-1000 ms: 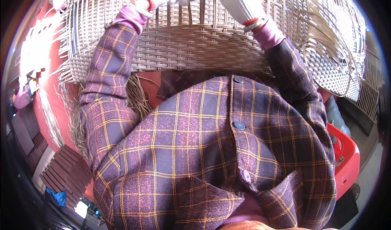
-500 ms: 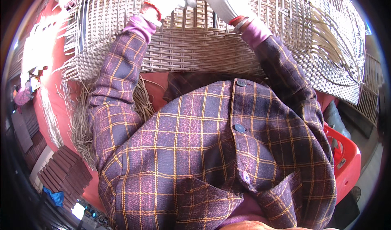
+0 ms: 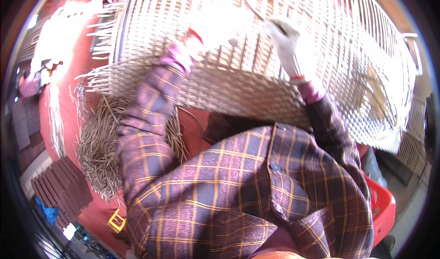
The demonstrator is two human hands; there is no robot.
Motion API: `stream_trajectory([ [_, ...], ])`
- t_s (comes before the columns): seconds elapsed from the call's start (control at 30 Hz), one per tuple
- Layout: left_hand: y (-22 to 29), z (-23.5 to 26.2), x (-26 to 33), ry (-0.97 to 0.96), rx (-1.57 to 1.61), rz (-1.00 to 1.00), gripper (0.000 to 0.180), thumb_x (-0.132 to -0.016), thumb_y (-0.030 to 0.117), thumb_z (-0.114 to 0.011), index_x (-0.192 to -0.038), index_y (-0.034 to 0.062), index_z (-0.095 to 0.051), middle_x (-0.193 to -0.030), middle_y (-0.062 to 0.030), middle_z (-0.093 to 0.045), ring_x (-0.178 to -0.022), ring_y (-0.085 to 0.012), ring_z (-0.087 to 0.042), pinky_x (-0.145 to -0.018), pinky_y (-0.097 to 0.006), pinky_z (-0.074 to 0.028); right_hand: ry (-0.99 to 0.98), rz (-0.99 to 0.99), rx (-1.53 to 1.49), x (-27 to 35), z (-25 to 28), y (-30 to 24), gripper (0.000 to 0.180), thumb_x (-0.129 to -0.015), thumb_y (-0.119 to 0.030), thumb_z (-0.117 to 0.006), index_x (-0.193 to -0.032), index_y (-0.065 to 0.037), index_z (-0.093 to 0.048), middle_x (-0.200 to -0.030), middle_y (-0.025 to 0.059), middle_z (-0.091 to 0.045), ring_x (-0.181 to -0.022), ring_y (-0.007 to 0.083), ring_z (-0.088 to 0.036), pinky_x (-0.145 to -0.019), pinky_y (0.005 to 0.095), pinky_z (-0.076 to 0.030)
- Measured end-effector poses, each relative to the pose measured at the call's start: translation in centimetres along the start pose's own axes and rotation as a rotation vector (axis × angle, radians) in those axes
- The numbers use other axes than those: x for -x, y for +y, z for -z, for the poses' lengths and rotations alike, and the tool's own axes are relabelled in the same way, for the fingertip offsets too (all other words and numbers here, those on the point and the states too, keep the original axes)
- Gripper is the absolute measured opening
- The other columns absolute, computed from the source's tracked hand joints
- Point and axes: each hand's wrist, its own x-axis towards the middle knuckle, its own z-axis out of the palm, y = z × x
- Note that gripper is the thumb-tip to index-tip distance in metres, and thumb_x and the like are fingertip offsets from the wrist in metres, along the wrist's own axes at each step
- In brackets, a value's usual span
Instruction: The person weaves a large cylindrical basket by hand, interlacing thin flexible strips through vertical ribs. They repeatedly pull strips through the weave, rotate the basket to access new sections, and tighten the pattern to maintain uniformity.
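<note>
A large wicker panel (image 3: 243,87) of pale woven strands lies across the upper middle, with a denser band along its near edge. My left hand (image 3: 215,27), in a white glove, rests over the weave; glare washes out its fingers, so their grip is hidden. To its right, my right hand (image 3: 285,41) in a white glove is closed, raised over the panel. A thin dark strip (image 3: 254,9) sticks out from its fingers toward the upper left; whether it is a strand or a slim tool cannot be made out.
A heap of loose weaving strands (image 3: 98,151) lies on red cloth (image 3: 82,135) by my left arm. Stacked brown slats (image 3: 62,190) and a yellow frame-shaped object (image 3: 117,220) are at lower left. A red plastic chair (image 3: 385,213) stands at right. Unwoven strand ends (image 3: 103,36) stick out at the panel's left edge.
My right hand has moved away from my left, and the thin dark strip now shows at its fingers. The whole view has shifted, with panel and hands lower in the picture.
</note>
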Motion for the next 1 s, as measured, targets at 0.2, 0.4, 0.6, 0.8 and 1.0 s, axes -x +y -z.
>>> stream_trajectory([
  [0.2,2.0,2.7,1.0,-0.025,0.634,0.413,0.028,-0.105,0.029,-0.068,-0.117,0.006,-0.078,-0.099,-0.0095,-0.079,-0.076,-0.0154,-0.075,-0.068,-0.032,-0.063,0.059,0.098,0.034,-0.5,-0.3,-1.2,0.021,-0.101,-0.016,-0.076,-0.116,-0.001,-0.08,-0.084,-0.0002,-0.076,-0.071,0.0038,-0.061,-0.065,0.022,-0.049],
  [0.4,-1.0,1.4,1.5,-0.07,0.286,0.25,0.026,-0.108,0.025,-0.061,-0.111,0.0033,-0.075,-0.087,-0.0069,-0.074,-0.065,-0.0126,-0.067,-0.057,-0.029,-0.056,0.085,0.226,0.091,2.8,2.4,-3.5,0.027,-0.1,-0.023,-0.073,-0.115,-0.002,-0.077,-0.088,0.0096,-0.075,-0.079,0.0187,-0.067,-0.074,0.0322,-0.053],
  [0.6,2.8,1.8,-2.2,-0.107,0.761,0.905,0.025,-0.106,0.02,-0.06,-0.102,-0.0012,-0.071,-0.067,-0.0088,-0.068,-0.043,-0.0113,-0.055,-0.043,-0.026,-0.042,0.075,0.187,-0.126,1.3,2.1,-2.3,0.024,-0.097,-0.023,-0.071,-0.106,-0.001,-0.076,-0.093,0.0195,-0.076,-0.086,0.0323,-0.075,-0.08,0.0413,-0.059],
  [0.8,4.3,2.6,-2.8,-0.101,0.771,0.801,0.027,-0.105,0.022,-0.06,-0.097,-0.0016,-0.071,-0.066,-0.0093,-0.067,-0.044,-0.0111,-0.055,-0.043,-0.025,-0.039,0.141,0.291,-0.136,1.0,1.0,-1.0,0.018,-0.096,-0.019,-0.073,-0.1,-0.002,-0.076,-0.09,0.0172,-0.074,-0.081,0.0312,-0.075,-0.077,0.0404,-0.059],
  [1.0,4.8,3.0,-3.1,-0.139,0.786,0.683,0.03,-0.107,0.021,-0.057,-0.09,0.0006,-0.072,-0.067,-0.0072,-0.068,-0.045,-0.0083,-0.054,-0.043,-0.024,-0.038,0.212,0.2,-0.109,1.8,0.5,-2.3,0.017,-0.095,-0.019,-0.075,-0.102,-0.003,-0.077,-0.086,0.0158,-0.076,-0.079,0.0261,-0.077,-0.076,0.038,-0.06],
])
